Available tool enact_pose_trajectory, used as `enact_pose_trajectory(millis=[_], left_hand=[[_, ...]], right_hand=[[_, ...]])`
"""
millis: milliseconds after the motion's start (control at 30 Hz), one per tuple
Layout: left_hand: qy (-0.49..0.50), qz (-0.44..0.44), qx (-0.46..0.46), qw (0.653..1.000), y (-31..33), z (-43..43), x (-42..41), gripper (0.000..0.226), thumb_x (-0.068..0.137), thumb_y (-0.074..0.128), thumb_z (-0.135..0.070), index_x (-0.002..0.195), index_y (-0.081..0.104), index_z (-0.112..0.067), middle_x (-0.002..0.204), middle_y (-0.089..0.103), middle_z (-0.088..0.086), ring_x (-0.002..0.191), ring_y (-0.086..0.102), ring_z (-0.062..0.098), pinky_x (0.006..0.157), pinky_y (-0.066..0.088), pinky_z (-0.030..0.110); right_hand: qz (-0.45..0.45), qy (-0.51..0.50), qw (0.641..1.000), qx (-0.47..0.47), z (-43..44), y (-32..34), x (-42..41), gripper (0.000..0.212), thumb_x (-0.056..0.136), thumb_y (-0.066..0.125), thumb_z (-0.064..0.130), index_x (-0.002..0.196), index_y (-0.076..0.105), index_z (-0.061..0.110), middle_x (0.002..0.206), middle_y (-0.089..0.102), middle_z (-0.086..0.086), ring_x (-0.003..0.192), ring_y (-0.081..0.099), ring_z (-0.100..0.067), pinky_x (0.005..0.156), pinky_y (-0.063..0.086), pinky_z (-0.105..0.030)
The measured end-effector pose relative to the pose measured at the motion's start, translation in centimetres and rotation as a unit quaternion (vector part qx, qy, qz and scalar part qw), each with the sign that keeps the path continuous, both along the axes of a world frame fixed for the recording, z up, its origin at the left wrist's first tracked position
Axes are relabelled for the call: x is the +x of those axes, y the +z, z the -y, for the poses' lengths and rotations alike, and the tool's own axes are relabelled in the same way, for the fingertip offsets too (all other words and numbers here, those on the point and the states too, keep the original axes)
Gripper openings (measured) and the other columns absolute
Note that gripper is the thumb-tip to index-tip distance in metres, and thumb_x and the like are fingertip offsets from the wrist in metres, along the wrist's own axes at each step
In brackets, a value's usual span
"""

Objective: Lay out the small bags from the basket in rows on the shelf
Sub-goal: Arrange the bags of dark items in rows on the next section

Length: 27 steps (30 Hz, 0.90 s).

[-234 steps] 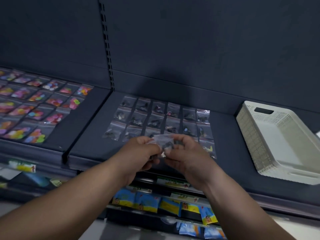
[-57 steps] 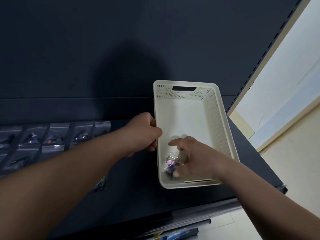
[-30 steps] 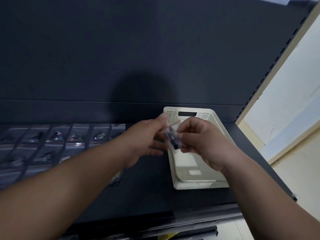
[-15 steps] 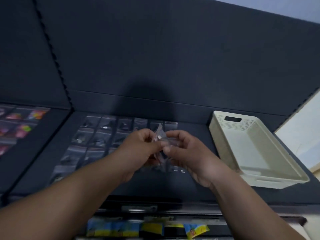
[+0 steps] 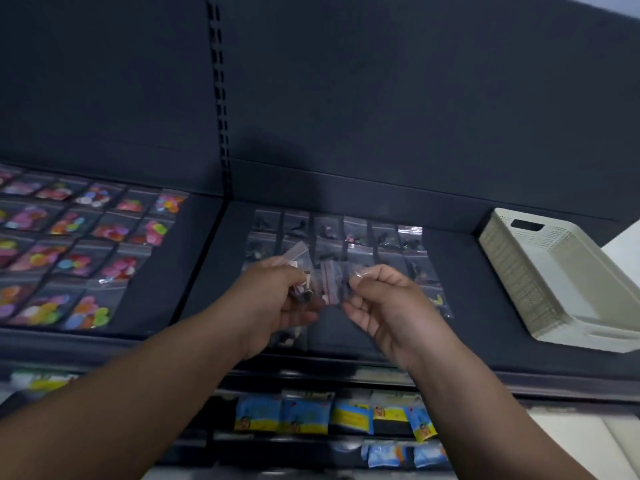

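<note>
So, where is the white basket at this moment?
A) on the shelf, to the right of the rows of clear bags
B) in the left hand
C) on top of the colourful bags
A: the basket stands on the shelf, right of the rows of clear bags; the left hand holds only small bags.

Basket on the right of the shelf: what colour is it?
The basket is cream-white, seen in the head view.

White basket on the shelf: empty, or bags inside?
Looks empty: the basket floor in view is bare white; its right part is out of frame.
</note>
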<state>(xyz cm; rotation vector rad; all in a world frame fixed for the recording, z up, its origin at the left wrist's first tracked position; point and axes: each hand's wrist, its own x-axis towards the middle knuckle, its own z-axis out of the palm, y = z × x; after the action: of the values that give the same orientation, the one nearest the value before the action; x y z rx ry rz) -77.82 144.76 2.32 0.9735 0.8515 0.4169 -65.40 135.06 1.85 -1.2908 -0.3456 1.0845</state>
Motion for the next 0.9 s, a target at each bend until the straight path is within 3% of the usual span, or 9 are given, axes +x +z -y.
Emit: enact_pose_trajectory(millis=[167, 367, 467, 633, 733, 800, 900], left_hand=[[-0.038, 0.017, 0.022, 0.999, -0.5, 0.2, -1.9, 0.018, 0.082, 0.067, -0.007, 0.098, 0.062, -0.012, 0.081, 0.068, 0.006, 0.072, 0.064, 0.018, 0.06, 0.053, 0.027], [-0.004, -0.022, 0.08, 0.997, -1.0, -0.6, -2.6, 0.023, 0.077, 0.068, 0.005, 0.091, 0.06, -0.011, 0.081, 0.062, 0.009, 0.067, 0.059, 0.018, 0.056, 0.049, 0.027], [0.009, -0.016, 0.089, 0.996, -1.2, -0.6, -2.9, 0.021, 0.079, 0.067, 0.005, 0.083, 0.057, -0.014, 0.076, 0.059, 0.004, 0.073, 0.059, 0.02, 0.057, 0.049, 0.027], [0.034, -0.005, 0.077, 0.996, -0.9, -0.4, -2.9, 0.025, 0.081, 0.062, 0.008, 0.079, 0.053, -0.015, 0.074, 0.056, 0.001, 0.071, 0.059, 0.016, 0.058, 0.055, 0.027], [0.035, -0.006, 0.081, 0.996, -0.5, -0.6, -3.0, 0.025, 0.084, 0.059, 0.009, 0.078, 0.051, -0.015, 0.074, 0.056, 0.003, 0.064, 0.06, 0.015, 0.06, 0.057, 0.029], [0.027, -0.001, 0.082, 0.996, -0.3, -0.6, -3.0, 0.025, 0.084, 0.059, 0.009, 0.078, 0.051, -0.014, 0.073, 0.056, 0.003, 0.061, 0.061, 0.014, 0.064, 0.058, 0.033], [0.019, 0.0, 0.1, 0.995, -0.1, -0.3, -2.7, 0.025, 0.084, 0.058, 0.01, 0.076, 0.051, -0.014, 0.07, 0.057, 0.002, 0.06, 0.062, 0.014, 0.064, 0.058, 0.034]], right_hand=[[-0.027, -0.002, 1.0, -0.013, -0.6, -0.9, -2.4, 0.024, 0.083, 0.057, -0.01, 0.079, 0.052, 0.013, 0.068, 0.062, -0.005, 0.059, 0.061, -0.013, 0.068, 0.058, -0.028], [-0.028, 0.026, 0.999, -0.027, -0.9, -1.3, -3.4, 0.017, 0.087, 0.06, 0.009, 0.072, 0.059, 0.016, 0.085, 0.058, -0.01, 0.084, 0.047, -0.026, 0.065, 0.055, -0.03], [-0.064, -0.016, 0.997, -0.033, -0.9, -1.7, -3.7, 0.022, 0.085, 0.061, 0.01, 0.066, 0.062, 0.019, 0.074, 0.061, -0.005, 0.071, 0.05, -0.021, 0.062, 0.053, -0.029], [-0.135, -0.064, 0.989, -0.018, -0.4, -1.7, -3.9, 0.01, 0.09, 0.057, 0.01, 0.08, 0.056, 0.014, 0.071, 0.063, -0.006, 0.053, 0.058, -0.012, 0.049, 0.051, -0.022], [-0.113, -0.024, 0.993, -0.02, 0.3, -1.5, -3.4, 0.005, 0.084, 0.062, 0.016, 0.085, 0.057, 0.014, 0.085, 0.066, -0.009, 0.06, 0.064, -0.014, 0.052, 0.053, -0.023], [-0.094, 0.034, 0.995, -0.015, 0.7, -1.3, -3.4, 0.02, 0.077, 0.067, 0.018, 0.095, 0.058, 0.014, 0.083, 0.066, -0.006, 0.065, 0.065, -0.015, 0.057, 0.054, -0.025], [-0.007, 0.069, 0.997, -0.037, 0.9, -1.3, -4.0, 0.027, 0.08, 0.063, -0.006, 0.099, 0.057, 0.013, 0.074, 0.062, -0.002, 0.06, 0.06, -0.011, 0.055, 0.051, -0.021]])
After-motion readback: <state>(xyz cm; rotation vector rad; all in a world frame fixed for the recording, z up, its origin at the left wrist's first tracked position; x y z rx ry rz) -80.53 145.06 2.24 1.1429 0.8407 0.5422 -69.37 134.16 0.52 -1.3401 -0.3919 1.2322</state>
